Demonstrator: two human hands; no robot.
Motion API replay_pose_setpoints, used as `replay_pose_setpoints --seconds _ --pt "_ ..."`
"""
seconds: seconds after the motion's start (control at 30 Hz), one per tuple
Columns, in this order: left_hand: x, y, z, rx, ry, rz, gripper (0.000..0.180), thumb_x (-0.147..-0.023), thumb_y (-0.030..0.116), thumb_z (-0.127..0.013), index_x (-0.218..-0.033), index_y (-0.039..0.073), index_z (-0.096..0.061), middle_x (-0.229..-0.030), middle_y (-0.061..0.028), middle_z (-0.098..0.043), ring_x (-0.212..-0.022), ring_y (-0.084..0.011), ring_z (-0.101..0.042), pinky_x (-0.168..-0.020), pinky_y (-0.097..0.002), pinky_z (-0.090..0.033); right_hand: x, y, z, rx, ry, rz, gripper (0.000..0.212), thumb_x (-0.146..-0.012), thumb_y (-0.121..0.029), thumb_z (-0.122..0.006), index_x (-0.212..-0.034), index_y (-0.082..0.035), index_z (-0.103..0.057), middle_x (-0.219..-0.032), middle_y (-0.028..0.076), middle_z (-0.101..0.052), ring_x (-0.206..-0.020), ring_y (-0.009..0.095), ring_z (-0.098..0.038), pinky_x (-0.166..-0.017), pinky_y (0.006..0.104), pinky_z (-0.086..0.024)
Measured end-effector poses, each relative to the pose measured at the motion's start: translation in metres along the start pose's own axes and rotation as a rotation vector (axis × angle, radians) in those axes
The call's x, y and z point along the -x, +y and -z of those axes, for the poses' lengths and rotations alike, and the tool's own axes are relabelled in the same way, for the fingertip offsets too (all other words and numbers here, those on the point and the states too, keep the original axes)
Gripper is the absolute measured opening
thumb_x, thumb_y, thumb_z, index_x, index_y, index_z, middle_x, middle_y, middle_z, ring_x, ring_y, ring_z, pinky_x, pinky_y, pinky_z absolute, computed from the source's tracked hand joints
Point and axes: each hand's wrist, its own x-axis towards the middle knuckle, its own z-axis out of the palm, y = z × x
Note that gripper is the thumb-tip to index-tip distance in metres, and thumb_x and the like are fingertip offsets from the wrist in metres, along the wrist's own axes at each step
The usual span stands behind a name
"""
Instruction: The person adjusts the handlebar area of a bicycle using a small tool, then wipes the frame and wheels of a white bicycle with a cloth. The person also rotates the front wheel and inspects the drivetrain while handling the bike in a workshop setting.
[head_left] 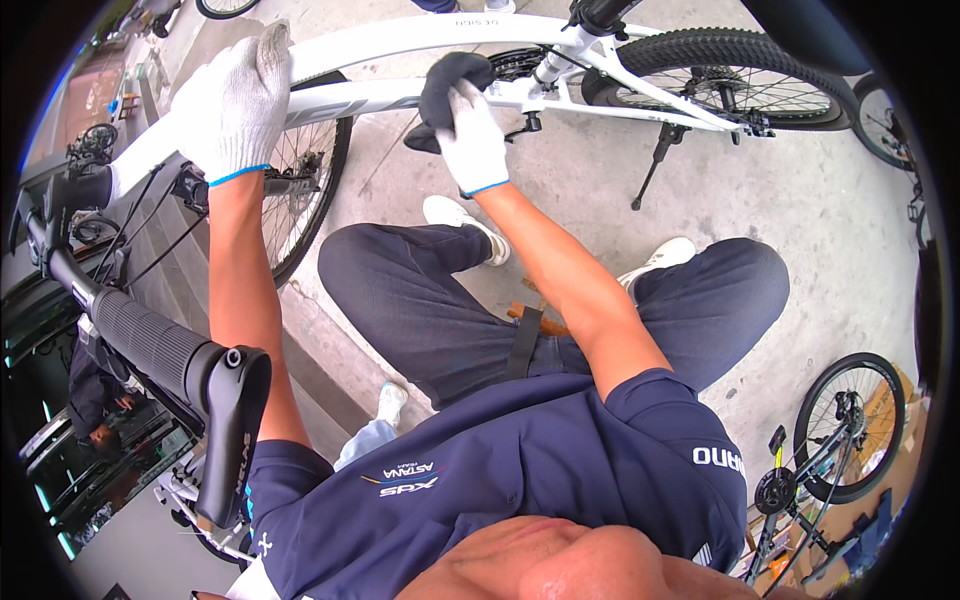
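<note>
A white bicycle frame [430, 33] stretches across the top of the head view. My left hand [235, 112], in a white knit glove with a blue cuff, is closed around the frame tubes near the front end. A dark cloth [440, 98] is bunched in my right hand [474, 142], which wears a matching glove. That hand presses the cloth against the lower tube [362, 95], just ahead of the crank area. Its fingertips are partly hidden by the cloth. Part of a black pedal shows below the cloth.
The handlebar grip [150, 340] juts close to my left forearm. Beside the frame are the front wheel [338, 170], rear wheel [690, 47] and lowered kickstand [657, 165]. Another bicycle [800, 480] stands lower right. Someone else's white shoe [391, 404] is near my left side.
</note>
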Motion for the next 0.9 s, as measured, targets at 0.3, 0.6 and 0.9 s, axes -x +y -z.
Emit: replay_pose_setpoints --seconds 0.3,0.6,0.9 --pt "0.024 0.048 0.027 0.788 0.268 0.116 0.014 -0.102 0.012 -0.079 -0.115 0.006 -0.080 -0.106 -0.0096 -0.082 -0.096 -0.0218 -0.079 -0.088 -0.0327 -0.060 0.004 0.044 0.146 -0.597 -0.811 -0.383 0.070 -0.098 -0.016 -0.066 -0.163 0.001 -0.046 -0.162 0.016 -0.054 -0.149 0.023 -0.051 -0.126 0.0391 -0.039" --pt "0.104 0.183 0.042 1.531 -0.715 0.177 0.054 -0.092 0.016 -0.084 -0.142 0.000 -0.069 -0.118 -0.0124 -0.078 -0.104 -0.0183 -0.073 -0.094 -0.0369 -0.059 -0.069 -0.063 0.268 -0.511 -0.879 -0.235 0.071 -0.096 -0.019 -0.075 -0.160 -0.001 -0.050 -0.160 0.017 -0.059 -0.149 0.029 -0.056 -0.126 0.0431 -0.043" --pt "0.136 0.240 0.023 2.165 -0.467 0.878 0.043 -0.104 0.014 -0.068 -0.143 -0.002 -0.067 -0.129 -0.0113 -0.077 -0.119 -0.0218 -0.072 -0.103 -0.0383 -0.055 -0.037 -0.062 0.286 -0.014 -0.774 -0.334 0.060 -0.088 -0.036 -0.087 -0.136 -0.001 -0.075 -0.128 0.018 -0.078 -0.119 0.029 -0.075 -0.106 0.0381 -0.057"
